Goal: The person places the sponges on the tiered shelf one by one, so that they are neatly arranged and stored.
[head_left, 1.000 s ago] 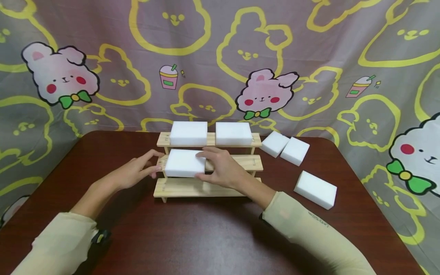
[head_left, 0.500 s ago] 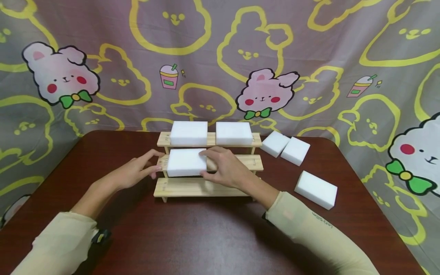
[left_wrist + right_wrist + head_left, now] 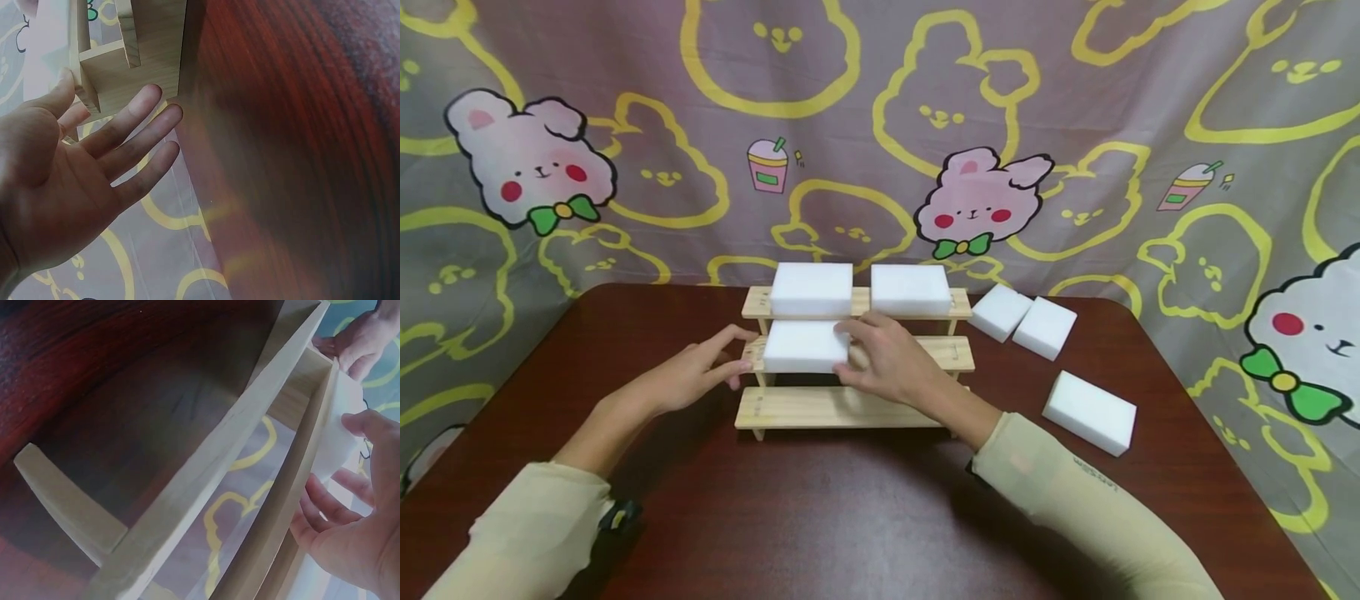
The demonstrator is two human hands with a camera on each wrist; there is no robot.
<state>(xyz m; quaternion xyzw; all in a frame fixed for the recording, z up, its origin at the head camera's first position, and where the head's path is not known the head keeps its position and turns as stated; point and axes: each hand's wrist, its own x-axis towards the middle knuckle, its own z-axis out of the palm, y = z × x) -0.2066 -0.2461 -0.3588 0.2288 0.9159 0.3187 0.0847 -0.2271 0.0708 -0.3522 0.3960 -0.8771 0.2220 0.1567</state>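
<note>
A three-tier wooden stand (image 3: 842, 408) is on the dark table. My right hand (image 3: 891, 362) holds the right end of a white sponge block (image 3: 805, 343) on the left part of the middle tier, thumb at the front and fingers behind. In the right wrist view, the thumb and fingertips press the sponge block (image 3: 331, 440) beside the plank. My left hand (image 3: 692, 375) pinches the left end of the middle tier between thumb and index finger. The left wrist view shows the other fingers (image 3: 140, 140) extended beside the stand (image 3: 125, 81).
Two more white sponge blocks sit on the top tier, a left one (image 3: 812, 286) and a right one (image 3: 910, 287). Right of the stand, a pair of blocks (image 3: 1045, 325) and a single block (image 3: 1090, 412) lie on the table (image 3: 850, 508). A patterned curtain (image 3: 850, 125) hangs behind.
The sponge block in my right hand has moved slightly back on the middle tier, after a small shift to the right. My left hand stays at the stand's end.
</note>
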